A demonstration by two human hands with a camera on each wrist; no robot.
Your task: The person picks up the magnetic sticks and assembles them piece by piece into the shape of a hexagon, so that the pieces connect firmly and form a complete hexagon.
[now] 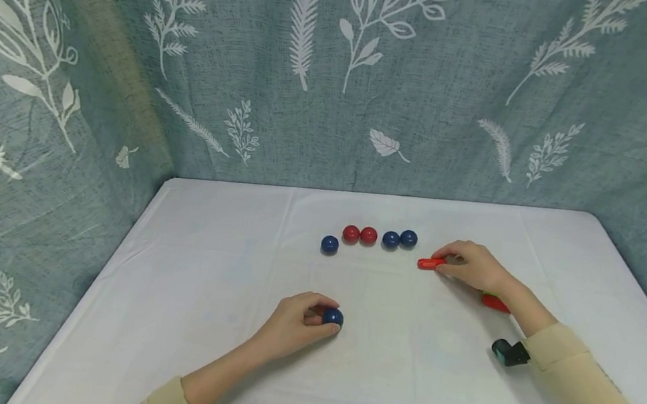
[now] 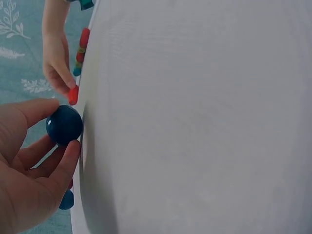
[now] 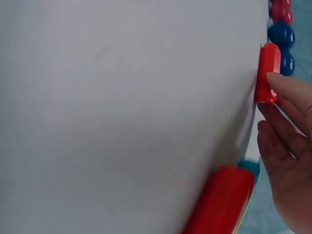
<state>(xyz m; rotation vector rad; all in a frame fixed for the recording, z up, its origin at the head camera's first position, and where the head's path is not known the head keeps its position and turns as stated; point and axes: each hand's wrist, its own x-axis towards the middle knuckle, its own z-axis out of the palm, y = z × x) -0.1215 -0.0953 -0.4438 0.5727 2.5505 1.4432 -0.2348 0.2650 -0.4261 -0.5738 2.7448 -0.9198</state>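
Between thumb and fingers, my left hand (image 1: 295, 325) pinches a glossy dark blue ball (image 1: 334, 317) over the near middle of the table; the left wrist view shows the same ball (image 2: 65, 125) at the fingertips. Farther off to the right, my right hand (image 1: 475, 266) pinches one end of a short red stick-like piece (image 1: 428, 263). In the right wrist view this piece (image 3: 268, 73) looks smooth and faceted, with the thumb on its side. Under the right forearm lies another red piece (image 1: 495, 303) with a green edge, partly hidden.
Along the back of the white-covered table (image 1: 223, 230) are a lone blue ball (image 1: 330, 244), two red balls (image 1: 351, 234) side by side and two more blue balls (image 1: 391, 240). A leaf-patterned curtain (image 1: 331, 135) stands behind. Black wrist devices (image 1: 511, 353) sit at both cuffs.
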